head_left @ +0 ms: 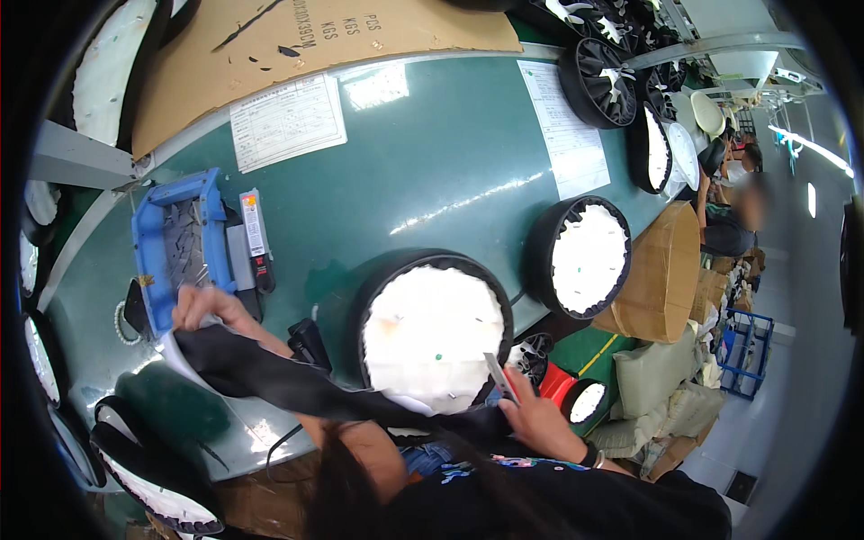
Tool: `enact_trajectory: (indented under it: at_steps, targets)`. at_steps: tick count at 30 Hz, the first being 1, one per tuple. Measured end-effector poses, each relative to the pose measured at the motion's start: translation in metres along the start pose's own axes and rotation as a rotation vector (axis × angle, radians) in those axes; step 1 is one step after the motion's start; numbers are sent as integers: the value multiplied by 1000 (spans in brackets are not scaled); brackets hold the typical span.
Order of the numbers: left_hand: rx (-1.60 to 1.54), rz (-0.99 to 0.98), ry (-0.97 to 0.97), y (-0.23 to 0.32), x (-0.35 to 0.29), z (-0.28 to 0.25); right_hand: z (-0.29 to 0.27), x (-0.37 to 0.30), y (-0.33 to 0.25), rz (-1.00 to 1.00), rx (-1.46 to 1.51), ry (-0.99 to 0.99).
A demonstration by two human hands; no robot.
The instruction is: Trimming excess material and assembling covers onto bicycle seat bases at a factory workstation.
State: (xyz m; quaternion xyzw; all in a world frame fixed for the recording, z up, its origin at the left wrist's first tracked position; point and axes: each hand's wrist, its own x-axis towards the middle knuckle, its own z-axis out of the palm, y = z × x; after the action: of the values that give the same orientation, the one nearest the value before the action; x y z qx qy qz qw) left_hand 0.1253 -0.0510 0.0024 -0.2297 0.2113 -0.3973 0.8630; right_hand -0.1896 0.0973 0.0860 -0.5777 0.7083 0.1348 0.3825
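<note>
Head view: our right hand [540, 419] holds a cutter [500, 376]; our left hand [216, 310] is at the black strip [261, 365], near the blue tray [214, 243]; we can't tell its grip.

Here's the round piece [436, 333]: white face up, ragged-edged inside a black rim. A long black strip [256, 371], pale at one end, sweeps from left of the round piece past its near side — and a cutter [499, 374], blade bare, tilts by its right edge.
</note>
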Motion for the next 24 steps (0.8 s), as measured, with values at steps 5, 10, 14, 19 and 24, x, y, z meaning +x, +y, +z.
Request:
enact_trajectory:
  at_steps: [5,10,14,19,24]
  targets:
    - [812,-1267,-1084,15,-40,17,-21,48,5,39,467,289]
    - [2316,-968,-258,55,-97,82,-3,121,25,-267,708,411]
    - [2468,-537,-250,38,-122,54,-47,119,-44,-581,658,383]
    - [2029,-63,528,51,-99,48,-101,129,-101,-732,985,139]
    - [1641,257,311,108,13,144,-135,167,-98,-580,840,370]
